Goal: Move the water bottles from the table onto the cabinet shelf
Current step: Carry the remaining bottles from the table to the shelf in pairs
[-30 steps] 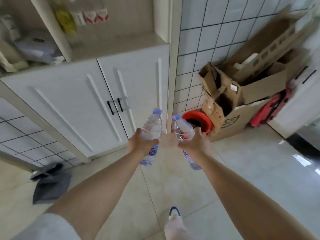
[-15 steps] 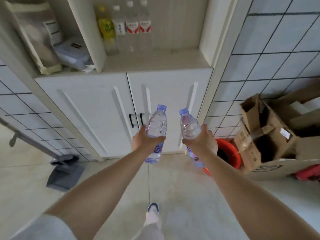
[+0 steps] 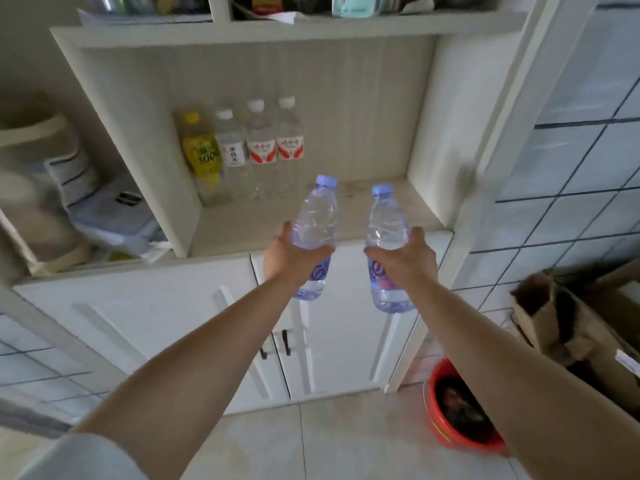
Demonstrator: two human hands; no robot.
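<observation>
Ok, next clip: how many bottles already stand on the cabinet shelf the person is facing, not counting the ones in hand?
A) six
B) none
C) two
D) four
D: four bottles stand in a row at the back left of the cabinet shelf: a yellow bottle, a white-label bottle and two red-label bottles. The left hand and right hand each hold another water bottle in front of it.

Two clear water bottles, left bottle (image 3: 314, 223) and right bottle (image 3: 386, 223), purple-capped, stand upright just before the cabinet shelf (image 3: 249, 226).
</observation>
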